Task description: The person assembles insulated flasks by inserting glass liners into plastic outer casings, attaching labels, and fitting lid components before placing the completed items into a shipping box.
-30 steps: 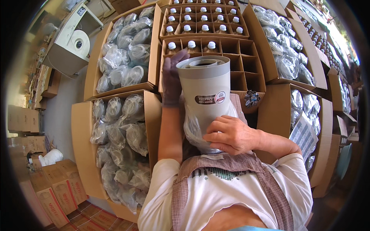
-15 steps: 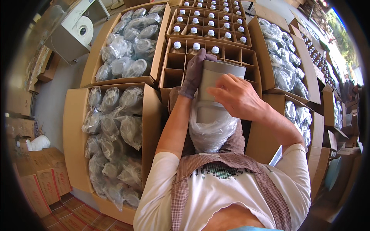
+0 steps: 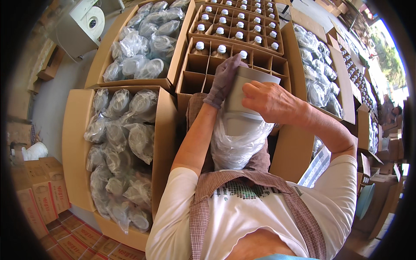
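Observation:
A grey cylinder-shaped container point(image 3: 236, 95) lies tilted over my lap, its wide rim toward the boxes ahead. Crumpled clear plastic bag point(image 3: 238, 149) wraps its near half. On the far left side, my left hand point(image 3: 223, 80), in a greyish-purple glove, grips the container by the rim. My bare right hand point(image 3: 275, 102) rests at the container's right upper side with fingers curled together; whatever they pinch, if anything, is hidden. Just beyond stands a divided carton point(image 3: 195, 67) with several white-capped brown bottles point(image 3: 221, 51) in its far row.
Open cartons of plastic-wrapped items stand at my left point(image 3: 78, 147), far left point(image 3: 97, 65) and right point(image 3: 290, 147). More capped bottles point(image 3: 240, 25) fill cartons farther ahead. A white machine point(image 3: 80, 32) stands at the far left, with stacked printed boxes point(image 3: 41, 195) at lower left.
My right hand's fingers have curled in more, and its elbow has swung outward to the right. The left hand keeps its hold on the container. The whole view has shifted slightly.

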Motion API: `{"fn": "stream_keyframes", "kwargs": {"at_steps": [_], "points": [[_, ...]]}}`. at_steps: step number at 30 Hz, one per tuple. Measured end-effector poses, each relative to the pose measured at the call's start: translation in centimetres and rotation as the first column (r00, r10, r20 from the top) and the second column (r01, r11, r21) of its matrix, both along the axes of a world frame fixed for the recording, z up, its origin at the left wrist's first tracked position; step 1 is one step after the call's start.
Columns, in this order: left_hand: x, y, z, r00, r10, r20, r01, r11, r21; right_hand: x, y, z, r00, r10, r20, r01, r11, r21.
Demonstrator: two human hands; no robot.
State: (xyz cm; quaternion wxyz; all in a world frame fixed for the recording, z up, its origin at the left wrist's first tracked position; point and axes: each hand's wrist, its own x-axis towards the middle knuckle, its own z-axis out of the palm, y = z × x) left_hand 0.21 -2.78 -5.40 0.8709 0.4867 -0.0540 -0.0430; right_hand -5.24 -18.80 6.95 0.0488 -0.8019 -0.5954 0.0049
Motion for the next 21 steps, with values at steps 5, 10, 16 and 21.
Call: {"fn": "stream_keyframes", "kwargs": {"at_steps": [5, 10, 16, 21], "points": [[0.0, -0.1, 0.1, 0.997, 0.036, 0.065, -0.050, 0.974, 0.220, 0.3, 0.2, 0.8, 0.999, 0.013, -0.038, -0.017, 0.996, -0.091], [0.0, 0.0, -0.3, 0.998, 0.028, 0.054, -0.028, 1.000, -0.009, 0.3, 0.2, 1.8, 0.997, 0.026, -0.069, -0.036, 0.989, -0.147], [-0.3, -0.1, -0.1, 0.994, 0.054, 0.093, -0.060, 0.996, 0.061, 0.2, 0.1, 1.4, 0.996, -0.056, -0.068, 0.041, 0.980, -0.197], [-0.1, -0.2, -0.5, 0.995, 0.051, 0.086, -0.056, 0.997, 0.056, -0.1, 1.3, 1.0, 0.999, -0.037, -0.027, 0.029, 0.969, -0.246]]}}
